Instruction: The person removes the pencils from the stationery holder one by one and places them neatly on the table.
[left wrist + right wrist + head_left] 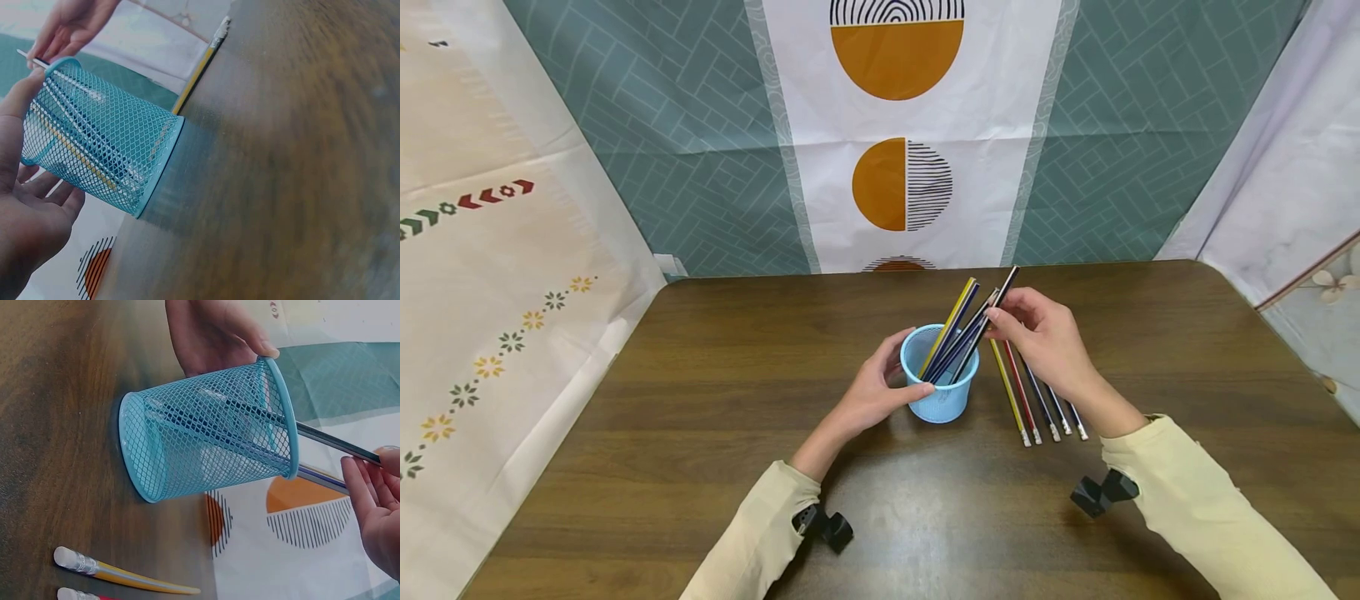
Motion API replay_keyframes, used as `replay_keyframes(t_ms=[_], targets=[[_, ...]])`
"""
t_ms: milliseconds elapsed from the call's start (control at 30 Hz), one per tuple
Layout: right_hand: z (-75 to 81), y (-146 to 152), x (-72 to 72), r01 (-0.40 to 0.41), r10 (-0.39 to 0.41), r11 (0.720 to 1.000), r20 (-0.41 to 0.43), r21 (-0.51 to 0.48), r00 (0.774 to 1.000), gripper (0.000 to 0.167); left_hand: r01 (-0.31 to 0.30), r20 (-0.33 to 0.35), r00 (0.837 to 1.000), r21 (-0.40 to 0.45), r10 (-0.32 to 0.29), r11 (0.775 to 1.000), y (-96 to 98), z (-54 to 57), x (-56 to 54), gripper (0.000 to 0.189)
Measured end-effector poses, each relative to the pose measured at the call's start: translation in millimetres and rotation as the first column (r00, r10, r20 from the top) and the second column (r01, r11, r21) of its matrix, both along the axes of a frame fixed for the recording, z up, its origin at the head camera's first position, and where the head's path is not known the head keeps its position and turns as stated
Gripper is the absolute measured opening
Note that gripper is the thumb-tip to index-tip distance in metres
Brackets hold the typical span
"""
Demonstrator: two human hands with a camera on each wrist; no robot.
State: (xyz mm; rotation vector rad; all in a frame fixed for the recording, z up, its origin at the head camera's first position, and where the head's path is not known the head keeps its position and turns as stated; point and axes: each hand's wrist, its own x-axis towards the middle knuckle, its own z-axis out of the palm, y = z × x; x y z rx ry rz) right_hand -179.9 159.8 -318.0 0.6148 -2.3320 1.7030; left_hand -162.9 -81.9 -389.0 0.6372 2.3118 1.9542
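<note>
A light blue mesh pencil cup (942, 406) stands upright on the table. My left hand (871, 393) holds it from the left, thumb over the near side of the rim and fingers around the far side. Between thumb and fingertips, my right hand (1047, 337) pinches a black pencil (1008, 282) by its upper part. That pencil slants down into the cup, its lower end inside the mesh in the right wrist view. A yellow pencil (950, 321) and several dark pencils lean inside the cup too, eraser ends down.
Right of the cup, a yellow pencil (1011, 392), a red pencil (1023, 396) and several dark pencils (1042, 406) lie side by side on the wooden table (760, 358), erasers toward me. A patterned cloth (700, 167) hangs behind the table's far edge.
</note>
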Motion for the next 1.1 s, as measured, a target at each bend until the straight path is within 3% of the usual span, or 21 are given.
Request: replay_keyframes(t_ms=[467,1100], targets=[[9.7,1.8,-2.4,0.017,-0.025,0.995,-0.079,-0.101,0.997,0.017,0.003,0.007,1.000,-0.010,-0.003,1.000,0.3,0.1,0.4,0.075],[36.9,9.1,-3.6,0.106,-0.121,0.989,-0.160,-0.102,0.980,0.019,0.004,-0.001,1.000,-0.014,-0.004,1.000,-0.8,0.4,0.2,0.076]])
